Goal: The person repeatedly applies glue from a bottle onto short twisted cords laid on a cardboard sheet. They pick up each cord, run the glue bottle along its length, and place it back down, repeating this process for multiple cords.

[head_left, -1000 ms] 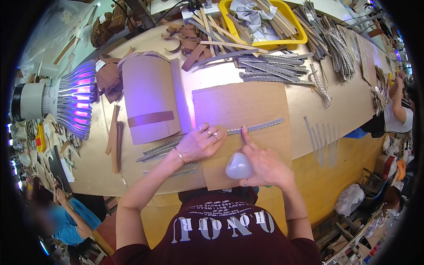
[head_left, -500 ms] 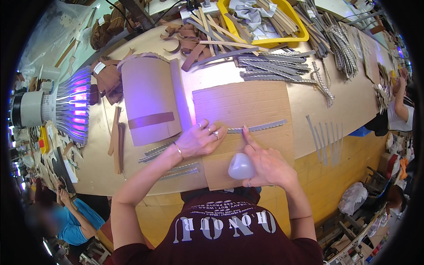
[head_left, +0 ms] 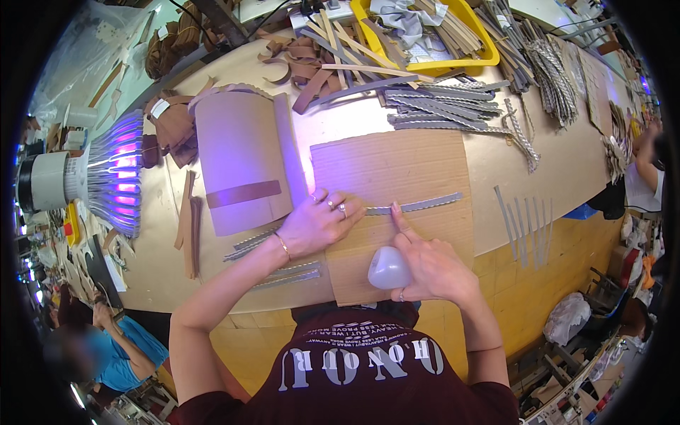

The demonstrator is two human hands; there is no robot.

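Note:
A narrow grey strip with a braided cord edge [head_left: 428, 203] lies across a brown cardboard sheet [head_left: 393, 163]. Its left end runs under the bunched fingers of my left hand [head_left: 322, 225], which pinch it there. My right hand [head_left: 440, 268] has its index fingertip pressed on the strip, a little right of the left hand. Within the same hand's palm, between thumb and fingers, rests a rounded translucent white bottle [head_left: 388, 268]. The bottle's nozzle, if any, is hidden. More corded grey strips [head_left: 287, 275] lie partly beneath my left forearm.
A curved cardboard form with a brown band [head_left: 244, 159] stands left, beside a lit lamp [head_left: 117, 173]. Corded strips [head_left: 439, 106] are piled behind the sheet, near a yellow tray [head_left: 494, 53]. Several grey strips [head_left: 524, 227] hang over the table's right edge. Other people work at both sides.
My left hand has shifted very slightly to the left along the strip. The right hand, bottle and strip stay almost the same.

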